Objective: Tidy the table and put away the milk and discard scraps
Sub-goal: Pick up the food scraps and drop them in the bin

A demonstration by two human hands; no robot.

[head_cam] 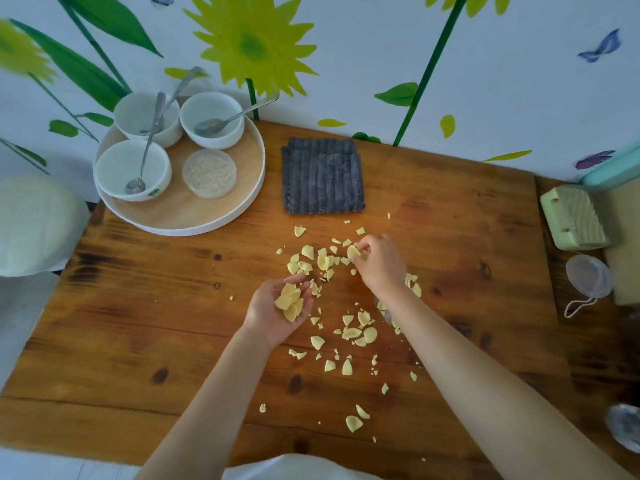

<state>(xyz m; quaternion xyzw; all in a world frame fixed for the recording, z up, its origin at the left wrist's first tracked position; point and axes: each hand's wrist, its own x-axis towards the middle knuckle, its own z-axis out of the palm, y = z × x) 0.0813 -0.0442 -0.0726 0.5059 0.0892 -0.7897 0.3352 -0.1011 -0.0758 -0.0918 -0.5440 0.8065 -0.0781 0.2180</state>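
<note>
Against a white wall [485,81] painted with yellow-green sunflowers, leaves and blue butterflies: a knotty brown wooden desk [138,341], planks running side to side. Beside its left edge, a pale rounded cushion-like shape [34,223], too blurred to tell further. Strewn over the middle and near part of the desk, thin pale yellow scraps [351,332], large and small, thickest around the two hands. At the centre, left hand [263,317] palm up, fingers gently curled into a cup around a small heap of the scraps. Just beyond it to the right, right hand [379,268] palm down, thumb and fingers pinching one of the scraps at the far side of the scatter. At the far left corner, a round white-rimmed tray [194,216] with a wooden floor; carries three white bowls [104,168] and a small clear tub [209,173] of pale grains. In each bowl a metal spoon [214,124]; cannot tell what else lies inside. Just right of the tray, apart from it, a folded dark grey ribbed cloth [322,176]. At the right edge, a pale green block [571,216] with a striped top, and nearer, a clear round container [588,277] with a white cord.
</note>
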